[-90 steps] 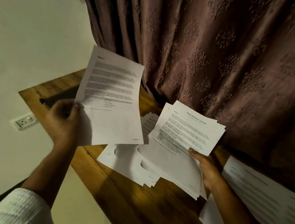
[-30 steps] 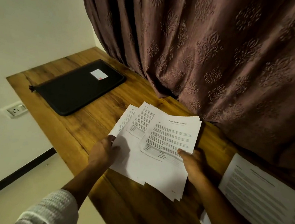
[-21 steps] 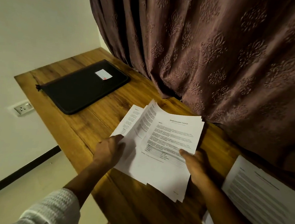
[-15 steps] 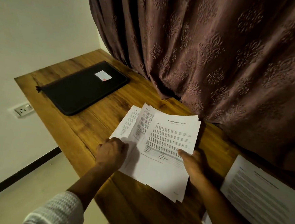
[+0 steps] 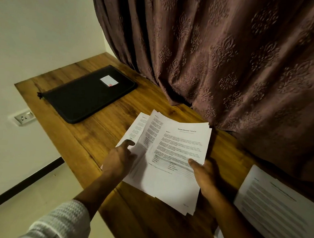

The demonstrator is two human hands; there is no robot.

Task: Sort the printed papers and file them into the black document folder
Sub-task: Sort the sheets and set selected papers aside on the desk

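Left hand [image 5: 120, 159]: fingers curled, closed on the left edge of the printed papers [image 5: 173, 184]. One digit lies on top of the sheets and the rest are tucked against the lower left part of the fan. A white knitted sleeve [image 5: 63, 222] covers the forearm.
Right hand [image 5: 206, 173]: grips the right side of the same papers, with the thumb pressed on the top sheet [image 5: 184, 145] near its table and the fingers hidden beneath.
Printed papers: a loose stack held between both hands over the middle of the wooden surface [image 5: 98, 133]. The sheets are fanned, so two left edges show beyond the top sheet. Whether the stack rests on the wood or hangs just above it cannot be told.
Top sheet: white and headed "Sample Education Transcript", with paragraphs of small print and a short table below.
Black document folder [image 5: 86, 94]: lies flat and closed on the far left part of the surface, well apart from the papers. It has a white label [image 5: 109, 80] near its far edge and a zip pull at its left corner.
Second pile of papers [image 5: 280, 207]: lies at the right, printed side up, just beside the right forearm.
Behind: a patterned brown curtain [image 5: 232, 59] hangs down to the surface.
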